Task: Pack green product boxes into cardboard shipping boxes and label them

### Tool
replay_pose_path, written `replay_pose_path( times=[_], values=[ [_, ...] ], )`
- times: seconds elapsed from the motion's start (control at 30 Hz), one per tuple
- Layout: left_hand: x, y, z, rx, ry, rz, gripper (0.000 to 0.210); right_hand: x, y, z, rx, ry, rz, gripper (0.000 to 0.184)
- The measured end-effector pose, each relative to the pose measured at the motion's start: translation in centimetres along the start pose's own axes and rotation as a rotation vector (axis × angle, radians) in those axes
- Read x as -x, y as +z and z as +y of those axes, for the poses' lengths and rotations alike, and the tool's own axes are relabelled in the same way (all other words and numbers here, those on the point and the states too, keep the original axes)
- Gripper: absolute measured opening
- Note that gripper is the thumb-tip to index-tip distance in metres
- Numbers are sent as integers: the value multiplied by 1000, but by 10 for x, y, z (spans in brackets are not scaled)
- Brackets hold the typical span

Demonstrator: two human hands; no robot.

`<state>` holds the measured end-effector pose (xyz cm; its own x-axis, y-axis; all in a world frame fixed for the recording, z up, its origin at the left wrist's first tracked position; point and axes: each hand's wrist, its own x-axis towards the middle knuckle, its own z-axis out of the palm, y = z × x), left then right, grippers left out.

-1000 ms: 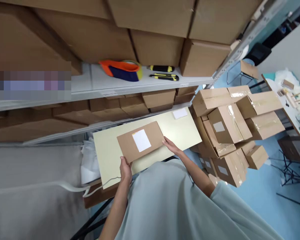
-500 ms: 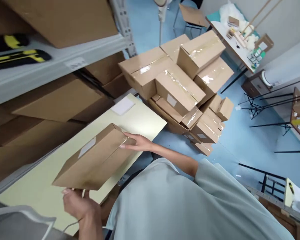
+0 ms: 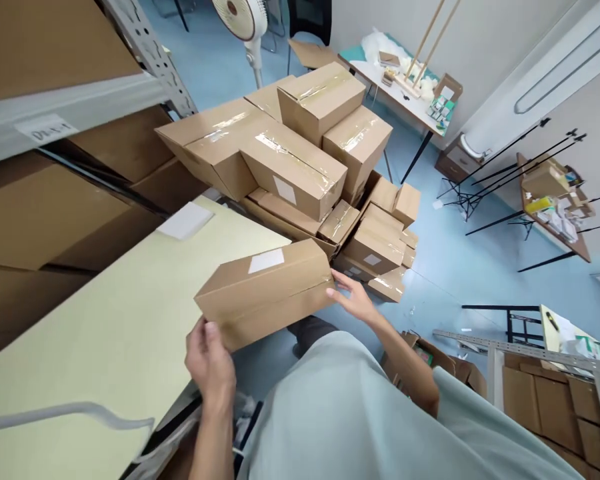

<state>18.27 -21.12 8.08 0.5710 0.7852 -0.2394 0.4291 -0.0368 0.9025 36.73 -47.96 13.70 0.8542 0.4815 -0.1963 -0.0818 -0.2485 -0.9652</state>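
Observation:
Between my two hands is a long cardboard box (image 3: 270, 293) with a white label on its upper side and a taped seam along the side facing me. My left hand (image 3: 211, 360) grips its left end from below, thumb against the near side. At the other end, my right hand (image 3: 351, 295) holds the right edge, with the thumb on the near face and fingers partly out of sight behind. The box is held tilted in the air, in front of the pale yellow tabletop's (image 3: 105, 347) edge. A pile of taped cardboard boxes (image 3: 300, 167) lies just beyond it.
At left, a grey metal shelf (image 3: 95, 110) holds large cartons. A white paper (image 3: 186, 220) lies at the table's far end. Behind the pile stand a fan (image 3: 240, 17) and a cluttered table (image 3: 395, 87). Another metal rack (image 3: 495, 380) with cartons is at lower right.
The box has moved right, from over the yellow tabletop to past its edge, nearer the pile. Both hands have kept hold of its ends, and my view has turned right.

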Motion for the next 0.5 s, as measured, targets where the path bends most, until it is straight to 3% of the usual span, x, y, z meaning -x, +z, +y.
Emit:
replay_pose_path(
  times=[0.1,0.23,0.37,0.5],
  values=[
    [23,43,15,3,0,70,72,37,-41,1,58,30,121,78],
    [56,86,32,-5,71,-56,71,59,-90,7,70,47,232,79],
    [77,111,35,-57,88,-132,68,56,-123,16,62,47,298,82],
    [79,137,35,-144,45,-168,66,36,-142,22,107,40,320,80]
  ],
)
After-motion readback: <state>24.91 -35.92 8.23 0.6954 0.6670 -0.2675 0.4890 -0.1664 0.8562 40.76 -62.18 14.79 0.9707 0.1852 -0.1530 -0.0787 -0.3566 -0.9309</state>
